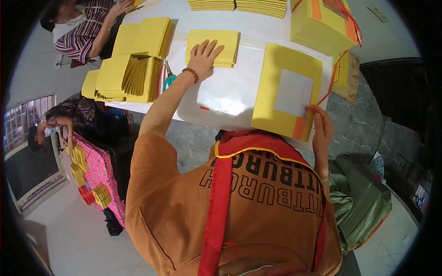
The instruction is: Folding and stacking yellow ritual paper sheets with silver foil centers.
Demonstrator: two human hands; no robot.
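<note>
My left hand [206, 57] lies with its fingers spread on a small stack of yellow paper sheets [225, 37]. At the right, a larger yellow rectangular packet [264, 87] bears a white panel and an orange strip near its lower corner. Against the right edge of that packet rests my right hand [323, 129], its fingers loosely bent and its fingertips touching the edge. A thin red strap [328, 92] runs along there, beside the fingertips. Teal-handled scissors [169, 79] lie left of my left forearm, next to piled yellow folded paper [110, 76].
More yellow stacks [263, 6] stand at the table's far side, and a tall yellow bundle with red strap [317, 27] stands far right. A red scrap [204, 108] lies near the front edge. Two people work at the left, one by a pink-covered table [99, 161]. Green sheeting [359, 207] lies right.
</note>
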